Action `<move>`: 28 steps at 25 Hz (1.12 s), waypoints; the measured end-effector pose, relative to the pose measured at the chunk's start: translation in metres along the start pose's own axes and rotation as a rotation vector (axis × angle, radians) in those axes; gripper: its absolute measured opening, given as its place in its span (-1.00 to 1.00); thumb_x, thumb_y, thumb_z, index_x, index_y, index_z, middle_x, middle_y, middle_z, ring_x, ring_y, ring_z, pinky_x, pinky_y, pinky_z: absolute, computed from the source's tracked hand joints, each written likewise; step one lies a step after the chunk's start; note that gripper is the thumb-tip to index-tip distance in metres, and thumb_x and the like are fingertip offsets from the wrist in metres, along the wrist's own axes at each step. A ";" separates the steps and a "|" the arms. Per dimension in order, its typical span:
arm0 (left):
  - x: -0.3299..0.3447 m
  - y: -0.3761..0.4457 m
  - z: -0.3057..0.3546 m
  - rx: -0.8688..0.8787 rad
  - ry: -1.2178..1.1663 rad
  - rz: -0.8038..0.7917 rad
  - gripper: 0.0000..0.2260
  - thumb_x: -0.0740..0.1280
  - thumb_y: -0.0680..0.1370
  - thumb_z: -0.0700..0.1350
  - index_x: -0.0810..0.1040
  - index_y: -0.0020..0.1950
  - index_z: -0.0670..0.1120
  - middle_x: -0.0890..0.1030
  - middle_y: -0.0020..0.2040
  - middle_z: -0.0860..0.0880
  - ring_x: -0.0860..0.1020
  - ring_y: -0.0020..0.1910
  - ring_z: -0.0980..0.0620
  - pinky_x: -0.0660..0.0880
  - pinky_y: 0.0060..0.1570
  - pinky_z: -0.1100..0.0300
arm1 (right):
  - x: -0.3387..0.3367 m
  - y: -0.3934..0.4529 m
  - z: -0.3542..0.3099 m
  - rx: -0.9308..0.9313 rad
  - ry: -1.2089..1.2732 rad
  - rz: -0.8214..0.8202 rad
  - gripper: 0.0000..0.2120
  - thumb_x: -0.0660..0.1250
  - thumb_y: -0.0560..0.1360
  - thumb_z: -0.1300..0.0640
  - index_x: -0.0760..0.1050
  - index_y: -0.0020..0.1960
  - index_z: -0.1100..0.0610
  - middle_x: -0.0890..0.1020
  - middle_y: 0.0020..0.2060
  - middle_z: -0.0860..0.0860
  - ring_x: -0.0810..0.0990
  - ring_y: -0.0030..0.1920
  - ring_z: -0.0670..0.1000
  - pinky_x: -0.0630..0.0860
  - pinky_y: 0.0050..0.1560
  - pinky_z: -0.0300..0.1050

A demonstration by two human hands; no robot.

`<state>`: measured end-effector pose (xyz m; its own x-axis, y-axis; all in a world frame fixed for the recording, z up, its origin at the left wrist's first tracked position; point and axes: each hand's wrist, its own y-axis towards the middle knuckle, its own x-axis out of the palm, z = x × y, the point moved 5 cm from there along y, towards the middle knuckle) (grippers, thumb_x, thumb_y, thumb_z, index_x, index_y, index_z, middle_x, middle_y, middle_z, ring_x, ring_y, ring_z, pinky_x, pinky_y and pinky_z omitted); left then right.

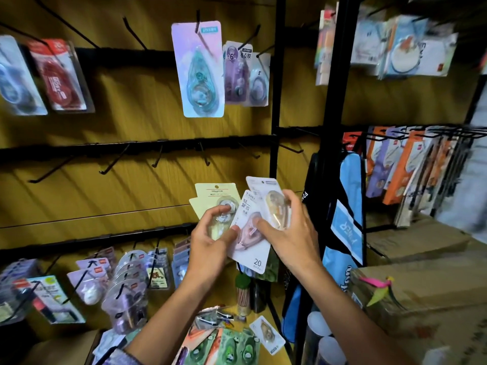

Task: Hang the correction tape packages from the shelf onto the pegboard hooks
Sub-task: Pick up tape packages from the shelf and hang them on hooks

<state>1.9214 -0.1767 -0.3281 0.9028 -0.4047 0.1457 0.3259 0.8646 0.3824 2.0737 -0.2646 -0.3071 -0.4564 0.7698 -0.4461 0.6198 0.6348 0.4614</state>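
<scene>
Yellow pegboard (137,122) fills the background, crossed by black rails with hooks; the middle row of hooks (158,159) hangs bare, at about 11 o'clock from the hands. One teal pack (199,72) already hangs from an upper hook at 12 o'clock. More packs lie on the shelf (237,341) at 6 o'clock.

Both hands hold a small fan of correction tape packs in mid-air before the board. Left hand (210,241) has fingers curled round a cream pack (214,198), thumb lying across its clear blister. Right hand (292,233) grips a peach pack (263,191) at 1 o'clock, fingers wrapped over the blister. A pink pack (253,233) sits between them, touched by both thumbs; which hand bears it is hard to tell.

Handling, as judged: each pack is light, a stiff card backing with a hard, smooth plastic bubble. The card bends at its corners and the bubble is slippery, so the fan may slide apart. The better hold is probably a pinch on the lower card edge or across the blister, leaving the top punch-hole free to meet the hook tip.
</scene>
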 end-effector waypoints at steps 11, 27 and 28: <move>-0.007 0.030 -0.011 -0.153 -0.033 0.111 -0.70 0.34 0.52 -0.38 0.54 0.14 -0.03 0.47 0.33 0.02 0.61 0.11 -0.18 0.59 -0.43 0.20 | -0.030 0.050 0.000 0.020 -0.300 0.250 -0.34 0.33 0.39 -0.30 0.18 0.38 -0.15 0.29 0.39 -0.02 0.40 0.22 0.22 0.44 0.02 0.06; -0.026 0.040 -0.041 -0.203 -0.114 0.157 -0.69 0.36 0.52 -0.37 0.55 0.14 -0.01 0.53 0.31 -0.05 0.64 0.05 -0.21 0.57 -0.46 0.20 | -0.027 0.046 -0.009 0.113 -0.140 0.368 -0.37 0.26 0.40 -0.38 0.22 0.34 -0.10 0.39 0.29 -0.03 0.50 0.15 0.17 0.33 -0.02 0.01; -0.025 0.039 -0.041 -0.203 -0.117 0.159 -0.69 0.36 0.52 -0.37 0.55 0.15 -0.03 0.53 0.31 -0.05 0.64 0.06 -0.22 0.56 -0.47 0.22 | -0.027 0.046 -0.010 0.100 -0.149 0.369 -0.37 0.26 0.40 -0.38 0.22 0.34 -0.10 0.40 0.28 -0.03 0.49 0.15 0.17 0.35 -0.02 0.01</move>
<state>1.9227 -0.1208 -0.3544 0.9122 -0.2810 0.2983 0.2432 0.9571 0.1577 2.1080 -0.2557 -0.2664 -0.0989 0.9221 -0.3740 0.7870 0.3025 0.5377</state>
